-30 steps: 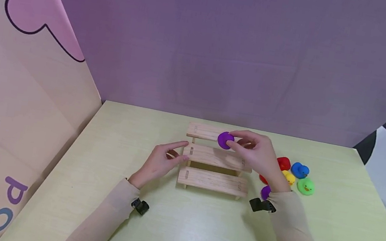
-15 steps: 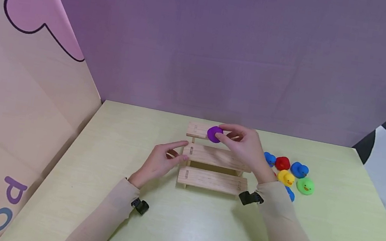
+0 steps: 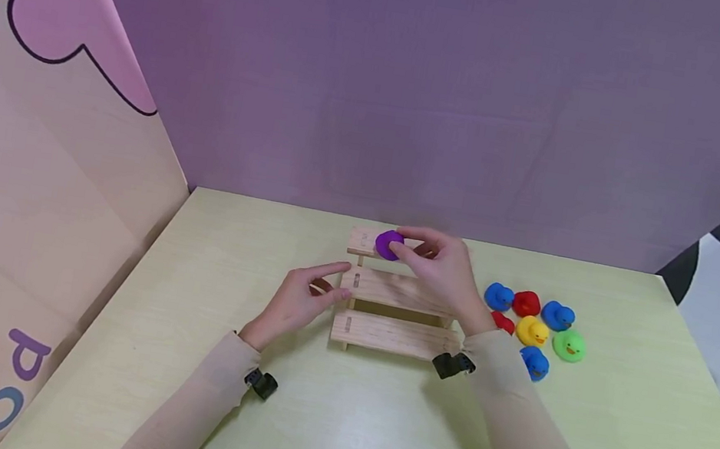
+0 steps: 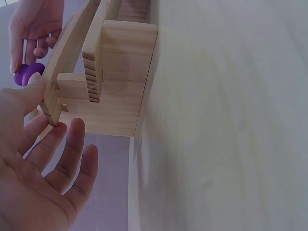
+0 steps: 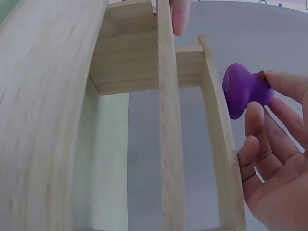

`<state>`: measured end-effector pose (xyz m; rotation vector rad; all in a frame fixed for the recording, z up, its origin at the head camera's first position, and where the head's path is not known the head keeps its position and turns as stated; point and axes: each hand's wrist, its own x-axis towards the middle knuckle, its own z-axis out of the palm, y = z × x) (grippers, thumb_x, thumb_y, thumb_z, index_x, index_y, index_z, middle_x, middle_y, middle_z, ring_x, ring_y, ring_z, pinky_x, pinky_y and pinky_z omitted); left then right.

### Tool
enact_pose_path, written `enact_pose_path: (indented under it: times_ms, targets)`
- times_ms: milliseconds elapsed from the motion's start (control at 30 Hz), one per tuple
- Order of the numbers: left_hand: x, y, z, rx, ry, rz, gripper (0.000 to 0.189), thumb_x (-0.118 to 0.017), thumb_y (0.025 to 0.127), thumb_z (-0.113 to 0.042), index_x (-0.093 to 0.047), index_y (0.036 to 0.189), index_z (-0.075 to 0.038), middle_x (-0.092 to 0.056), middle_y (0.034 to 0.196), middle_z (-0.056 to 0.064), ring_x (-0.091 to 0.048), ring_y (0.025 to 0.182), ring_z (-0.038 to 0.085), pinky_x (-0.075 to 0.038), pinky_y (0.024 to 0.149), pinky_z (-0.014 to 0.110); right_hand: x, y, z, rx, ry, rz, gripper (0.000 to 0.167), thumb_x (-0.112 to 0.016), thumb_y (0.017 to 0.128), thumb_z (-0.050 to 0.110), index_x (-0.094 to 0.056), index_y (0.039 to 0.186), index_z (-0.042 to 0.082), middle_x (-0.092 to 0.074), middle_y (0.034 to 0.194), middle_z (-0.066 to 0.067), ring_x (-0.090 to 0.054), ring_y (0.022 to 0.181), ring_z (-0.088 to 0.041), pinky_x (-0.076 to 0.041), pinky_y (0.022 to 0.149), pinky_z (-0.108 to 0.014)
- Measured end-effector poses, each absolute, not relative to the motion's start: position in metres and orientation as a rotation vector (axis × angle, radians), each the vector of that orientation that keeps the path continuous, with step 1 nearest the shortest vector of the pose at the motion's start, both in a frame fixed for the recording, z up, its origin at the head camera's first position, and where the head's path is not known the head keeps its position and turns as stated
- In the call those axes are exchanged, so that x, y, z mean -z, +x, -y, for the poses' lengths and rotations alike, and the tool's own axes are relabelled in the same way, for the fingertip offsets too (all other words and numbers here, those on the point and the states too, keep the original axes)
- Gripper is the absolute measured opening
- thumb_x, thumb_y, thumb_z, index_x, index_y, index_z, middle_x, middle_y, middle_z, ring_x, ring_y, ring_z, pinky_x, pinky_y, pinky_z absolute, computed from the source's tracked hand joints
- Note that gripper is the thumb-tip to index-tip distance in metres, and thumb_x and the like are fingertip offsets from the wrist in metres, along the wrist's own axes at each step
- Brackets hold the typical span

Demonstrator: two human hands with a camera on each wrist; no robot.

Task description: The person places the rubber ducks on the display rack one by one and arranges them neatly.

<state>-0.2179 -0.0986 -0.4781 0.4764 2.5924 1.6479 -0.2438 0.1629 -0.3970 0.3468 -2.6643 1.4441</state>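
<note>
A three-tier wooden stand point(image 3: 402, 290) stands mid-table in the head view. My right hand point(image 3: 442, 269) pinches a purple rubber duck point(image 3: 387, 245) by its head between thumb and fingers, over the left part of the top plank point(image 3: 363, 240). In the right wrist view the round base of the duck point(image 5: 236, 91) is right at the top plank's surface. At the stand's left side, my left hand point(image 3: 298, 298) holds the end of the middle plank. The left wrist view shows its thumb point(image 4: 33, 84) and fingers at that plank's edges, with the other fingers spread.
Several rubber ducks lie right of the stand: blue point(image 3: 499, 296), red point(image 3: 526, 304), yellow point(image 3: 532, 331) and green point(image 3: 569, 346) among them. The right sleeve point(image 3: 515, 403) passes close to the nearest blue duck point(image 3: 534, 363). A purple backdrop point(image 3: 419, 109) rises behind the table's far edge.
My right hand has carried the purple duck leftward and slightly back along the top plank. More ducks show from behind the right forearm. The left hand has stayed in place.
</note>
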Motion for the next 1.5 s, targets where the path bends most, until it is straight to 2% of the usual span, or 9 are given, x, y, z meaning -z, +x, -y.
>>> enact_pose_path:
  times_ms: [300, 1033, 1167, 1500]
  targets:
    - [0.479, -0.217, 0.099, -1.650, 0.464, -2.610, 0.047, -0.079, 0.099, -0.031, -0.068, 0.145, -0.030, -0.075, 0.128, 0.007, -0.072, 0.099, 0.021, -0.060, 0.074, 0.034, 0.400, -0.250, -0.150, -1.478, 0.395, 2.618, 0.039, -0.077, 0.100, 0.037, -0.076, 0.133, 0.017, -0.078, 0.118, -0.011, -0.067, 0.090, -0.026, -0.054, 0.068, -0.028]
    - [0.480, -0.218, 0.099, -1.645, 0.481, -2.607, 0.047, -0.078, 0.100, -0.030, -0.068, 0.145, -0.030, -0.076, 0.128, 0.007, -0.073, 0.098, 0.021, -0.060, 0.075, 0.034, 0.401, -0.251, -0.140, -1.475, 0.347, 2.656, 0.043, -0.077, 0.100, 0.039, -0.073, 0.138, 0.018, -0.078, 0.119, -0.010, -0.071, 0.097, -0.026, -0.058, 0.075, -0.032]
    - [0.481, -0.218, 0.100, -1.645, 0.479, -2.607, 0.047, -0.078, 0.100, -0.029, -0.068, 0.145, -0.030, -0.074, 0.133, 0.004, -0.073, 0.099, 0.020, -0.060, 0.075, 0.033, 0.401, -0.252, -0.140, -1.473, 0.347, 2.659, 0.043, -0.077, 0.100, 0.039, -0.073, 0.138, 0.019, -0.078, 0.118, -0.009, -0.070, 0.097, -0.026, -0.057, 0.075, -0.032]
    - [0.480, -0.217, 0.099, -1.660, 0.480, -2.590, 0.047, -0.078, 0.100, -0.028, -0.067, 0.146, -0.029, -0.074, 0.131, 0.007, -0.072, 0.099, 0.020, -0.059, 0.073, 0.033, 0.400, -0.251, -0.142, -1.496, 0.318, 2.647, 0.048, -0.076, 0.099, 0.045, -0.071, 0.139, 0.018, -0.075, 0.132, -0.005, -0.072, 0.099, -0.026, -0.059, 0.076, -0.031]
